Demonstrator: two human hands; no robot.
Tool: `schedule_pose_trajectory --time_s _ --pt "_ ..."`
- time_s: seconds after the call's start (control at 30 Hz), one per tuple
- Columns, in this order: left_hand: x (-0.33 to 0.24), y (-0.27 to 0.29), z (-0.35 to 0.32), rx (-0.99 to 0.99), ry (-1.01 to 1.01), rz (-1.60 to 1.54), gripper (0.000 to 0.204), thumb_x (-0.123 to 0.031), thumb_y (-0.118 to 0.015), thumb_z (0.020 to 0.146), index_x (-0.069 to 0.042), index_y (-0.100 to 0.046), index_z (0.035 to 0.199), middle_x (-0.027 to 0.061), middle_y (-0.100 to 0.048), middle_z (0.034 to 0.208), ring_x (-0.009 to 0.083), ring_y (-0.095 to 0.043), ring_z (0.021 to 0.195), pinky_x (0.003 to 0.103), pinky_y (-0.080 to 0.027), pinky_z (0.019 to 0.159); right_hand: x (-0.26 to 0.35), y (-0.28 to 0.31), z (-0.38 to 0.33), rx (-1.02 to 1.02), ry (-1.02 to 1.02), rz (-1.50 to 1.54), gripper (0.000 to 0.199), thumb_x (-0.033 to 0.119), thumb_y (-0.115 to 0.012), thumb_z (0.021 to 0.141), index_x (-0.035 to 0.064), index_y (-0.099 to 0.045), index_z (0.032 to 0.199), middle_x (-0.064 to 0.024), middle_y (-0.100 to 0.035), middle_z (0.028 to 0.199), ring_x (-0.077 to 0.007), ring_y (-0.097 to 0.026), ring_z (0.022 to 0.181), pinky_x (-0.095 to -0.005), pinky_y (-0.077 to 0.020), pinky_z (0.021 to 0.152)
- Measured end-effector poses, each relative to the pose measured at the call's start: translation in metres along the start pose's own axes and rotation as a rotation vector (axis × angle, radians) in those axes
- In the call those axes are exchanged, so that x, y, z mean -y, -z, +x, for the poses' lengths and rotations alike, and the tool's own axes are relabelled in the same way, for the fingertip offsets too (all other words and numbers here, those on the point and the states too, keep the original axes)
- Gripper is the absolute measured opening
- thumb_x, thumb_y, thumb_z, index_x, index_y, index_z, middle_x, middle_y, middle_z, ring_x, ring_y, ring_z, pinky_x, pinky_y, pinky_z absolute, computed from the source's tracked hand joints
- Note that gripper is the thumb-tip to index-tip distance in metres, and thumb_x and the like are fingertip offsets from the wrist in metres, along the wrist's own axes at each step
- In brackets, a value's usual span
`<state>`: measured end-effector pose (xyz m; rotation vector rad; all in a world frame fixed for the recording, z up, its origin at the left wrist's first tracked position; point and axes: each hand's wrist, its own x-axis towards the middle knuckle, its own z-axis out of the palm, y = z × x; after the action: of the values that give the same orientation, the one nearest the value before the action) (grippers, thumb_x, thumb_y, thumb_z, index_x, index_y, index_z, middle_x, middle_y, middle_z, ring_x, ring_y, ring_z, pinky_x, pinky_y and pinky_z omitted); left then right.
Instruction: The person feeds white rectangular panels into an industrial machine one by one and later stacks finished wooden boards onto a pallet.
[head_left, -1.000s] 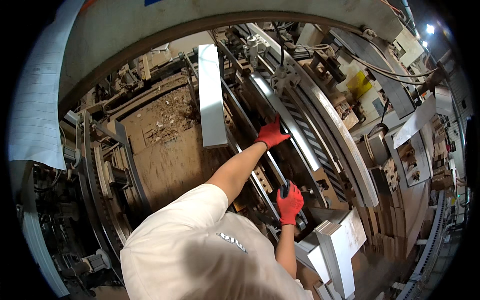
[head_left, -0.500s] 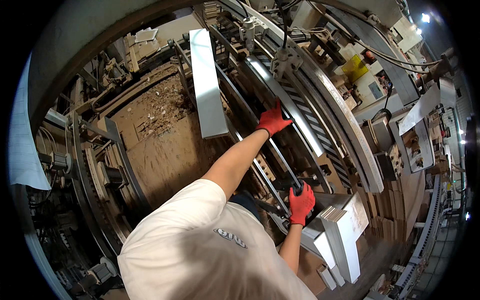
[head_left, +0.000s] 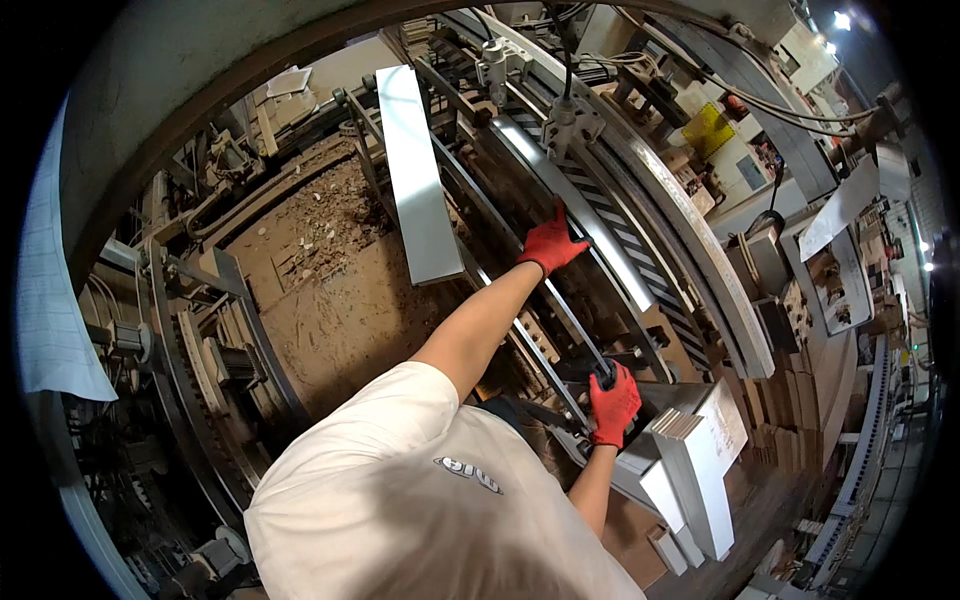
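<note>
My left hand (head_left: 555,247), in a red glove, reaches across the machine with thumb and forefinger spread apart. Its fingertips are at the near edge of a long, narrow, shiny panel (head_left: 585,220) lying along the machine bed. In a matching glove, my right hand (head_left: 614,405) is closed round a black knob-like part (head_left: 603,376) at the lower end of a metal rail (head_left: 570,310). Left of my left hand, a long white board (head_left: 420,190) rests across the rails, apart from both hands.
Several pale boards (head_left: 690,470) are stacked beside my right hand. A black-and-white striped strip (head_left: 640,250) and a thick metal beam (head_left: 690,210) run along the panel's far side. Wood scraps and dust cover a brown surface (head_left: 320,300) at left.
The view has shifted slightly, so the scene sits a little differently in the picture. Both hands keep nearly the same places on the machine.
</note>
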<state>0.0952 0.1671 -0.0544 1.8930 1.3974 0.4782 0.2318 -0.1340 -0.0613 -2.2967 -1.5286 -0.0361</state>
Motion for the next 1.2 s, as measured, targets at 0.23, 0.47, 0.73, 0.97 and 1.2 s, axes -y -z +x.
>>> schedule_pose_trajectory --time_s 0.23,0.47,0.73,0.97,1.2 --pt "-0.001 -0.001 0.002 0.0 -0.012 0.009 0.119 -0.058 -0.067 0.076 -0.001 0.006 0.151 0.0274 -0.059 0.12 0.0408 -0.062 0.103 0.045 -0.05 0.088 -0.013 -0.006 0.001 0.089 -0.081 0.02 0.048 0.038 -0.075 0.073 0.0123 -0.064 0.113 -0.009 -0.066 0.111 -0.0291 -0.063 0.1 -0.0397 -0.0494 0.084" --pt "0.002 -0.004 0.005 -0.006 0.009 0.049 0.119 -0.06 -0.065 0.076 -0.001 0.006 0.151 0.0276 -0.053 0.131 0.0403 -0.061 0.106 0.043 -0.051 0.088 -0.006 -0.001 0.005 0.087 -0.072 0.0 0.048 0.038 -0.075 0.073 0.0126 -0.065 0.113 -0.0089 -0.066 0.11 -0.0287 -0.063 0.099 -0.0392 -0.0497 0.084" --pt "0.004 -0.003 0.006 0.018 0.007 0.046 0.118 -0.059 -0.064 0.078 -0.001 0.007 0.151 0.0264 -0.061 0.117 0.039 -0.065 0.097 0.043 -0.053 0.082 -0.002 0.001 0.005 0.063 -0.045 0.021 0.043 0.034 -0.075 0.073 0.0125 -0.065 0.109 -0.0087 -0.067 0.106 -0.0292 -0.064 0.095 -0.0385 -0.0501 0.082" --pt "0.005 -0.007 0.008 -0.029 0.0 0.076 0.119 -0.06 -0.065 0.077 -0.002 0.007 0.151 0.0244 -0.063 0.114 0.0381 -0.065 0.095 0.043 -0.053 0.08 -0.004 0.0 0.007 0.086 -0.061 0.027 0.044 0.035 -0.075 0.073 0.0128 -0.065 0.109 -0.0086 -0.067 0.106 -0.029 -0.064 0.096 -0.038 -0.0501 0.082" --pt "0.01 -0.01 0.01 -0.063 -0.032 0.057 0.12 -0.061 -0.065 0.076 -0.002 0.008 0.151 0.0246 -0.062 0.118 0.039 -0.064 0.098 0.043 -0.052 0.082 -0.01 -0.004 0.007 0.09 -0.066 0.025 0.054 0.04 -0.075 0.075 0.0111 -0.062 0.118 -0.0105 -0.065 0.113 -0.0323 -0.063 0.101 -0.0396 -0.0496 0.086"
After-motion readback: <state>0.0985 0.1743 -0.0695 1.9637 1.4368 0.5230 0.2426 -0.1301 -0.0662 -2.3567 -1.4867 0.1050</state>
